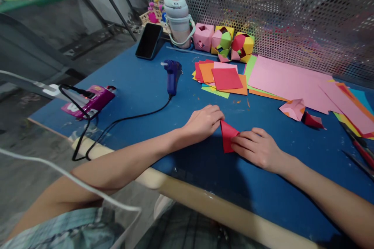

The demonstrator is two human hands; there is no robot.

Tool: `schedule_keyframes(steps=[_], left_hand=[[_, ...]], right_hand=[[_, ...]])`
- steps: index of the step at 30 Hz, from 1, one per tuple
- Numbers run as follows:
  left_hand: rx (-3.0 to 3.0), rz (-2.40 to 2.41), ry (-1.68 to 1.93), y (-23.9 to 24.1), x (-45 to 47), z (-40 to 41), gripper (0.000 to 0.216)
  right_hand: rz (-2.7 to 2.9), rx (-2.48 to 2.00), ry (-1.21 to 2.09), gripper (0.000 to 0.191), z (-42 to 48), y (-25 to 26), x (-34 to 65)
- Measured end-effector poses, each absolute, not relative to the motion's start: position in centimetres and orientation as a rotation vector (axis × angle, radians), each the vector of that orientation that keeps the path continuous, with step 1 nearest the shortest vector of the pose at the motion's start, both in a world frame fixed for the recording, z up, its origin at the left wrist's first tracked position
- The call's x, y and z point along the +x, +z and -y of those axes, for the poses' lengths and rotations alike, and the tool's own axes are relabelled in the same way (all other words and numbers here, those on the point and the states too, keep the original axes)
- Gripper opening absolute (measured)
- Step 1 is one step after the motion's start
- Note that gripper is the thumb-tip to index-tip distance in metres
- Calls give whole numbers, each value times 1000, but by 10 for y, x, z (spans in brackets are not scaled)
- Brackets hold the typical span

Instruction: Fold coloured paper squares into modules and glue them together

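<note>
A small folded sheet of red paper [228, 137] is held between my two hands, low over the front of the blue table. My left hand [204, 122] pinches its upper left corner, fingers closed. At its right side, my right hand [257, 148] grips the edge with the fingers bent over it. Beyond my hands lies a stack of square paper sheets [227, 79] in red, orange, pink and green. To the right rest a folded pink paper piece [294, 109] and a folded red paper piece [313, 120].
A blue glue gun [173, 78] trails its cord to a purple power strip [99, 103]. Behind stand a phone [149, 41], a bottle [178, 21] and several paper balls [203, 37] along a perforated metal screen [292, 27]. Large pink sheets [289, 81] and scissors [362, 149] lie right.
</note>
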State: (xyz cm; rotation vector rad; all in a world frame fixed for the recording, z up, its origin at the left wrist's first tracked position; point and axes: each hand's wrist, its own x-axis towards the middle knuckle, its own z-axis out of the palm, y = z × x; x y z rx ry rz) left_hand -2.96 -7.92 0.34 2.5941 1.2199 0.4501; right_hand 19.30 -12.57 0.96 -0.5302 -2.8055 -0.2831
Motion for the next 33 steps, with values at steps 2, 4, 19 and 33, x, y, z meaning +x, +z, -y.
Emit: schedule_keyframes(steps=[2,4,19,33], left_hand=[[2590,-1212,455,4,-30,79,22],[2590,-1209,454,4,-30,79,22],[2609,-1205,449,4,-30,78,22],[2590,-1205,652,18,-34,87,24]], right_hand=[[2815,-522,-269,27,126,10,193],[2816,-520,-267,28,126,10,193],[2838,-452,-272,26,125,15,191],[2859,-452,-164,23,129,13,192]])
